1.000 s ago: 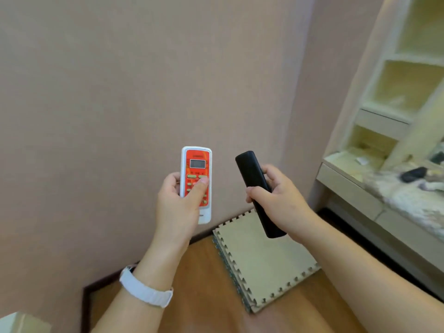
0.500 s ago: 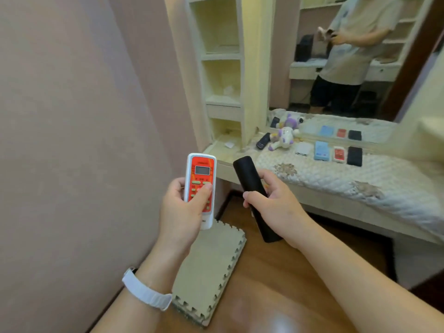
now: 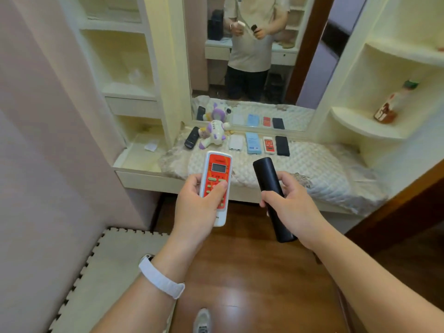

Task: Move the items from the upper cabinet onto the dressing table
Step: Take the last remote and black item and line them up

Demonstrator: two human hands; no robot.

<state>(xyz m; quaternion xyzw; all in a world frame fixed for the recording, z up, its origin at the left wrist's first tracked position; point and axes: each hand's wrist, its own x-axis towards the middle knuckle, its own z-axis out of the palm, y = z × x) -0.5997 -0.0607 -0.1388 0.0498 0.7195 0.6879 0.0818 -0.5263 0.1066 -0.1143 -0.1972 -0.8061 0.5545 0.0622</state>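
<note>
My left hand (image 3: 195, 210) grips a white remote with an orange-red face (image 3: 217, 174), held upright with my thumb on its buttons. My right hand (image 3: 292, 207) grips a long black remote (image 3: 266, 179), tilted slightly left. Both are held in the air just in front of the dressing table (image 3: 319, 169), which is covered with a quilted cloth. On the table lie a black remote (image 3: 191, 141), a purple-and-white plush toy (image 3: 213, 135), a white power bank (image 3: 235, 143), a blue case (image 3: 253, 143), a small red-and-white remote (image 3: 268, 145) and a black flat case (image 3: 282, 145).
A mirror (image 3: 252, 68) behind the table reflects a person and the items. Open cream shelves (image 3: 127, 90) stand at the left. Curved shelves at the right hold a bottle (image 3: 394, 102). Foam mats (image 3: 110, 267) lie on the wooden floor by the pink wall.
The view has swung right from the pink wall to face the dressing table and mirror. Both hands keep their remotes and are now closer to the table's front edge.
</note>
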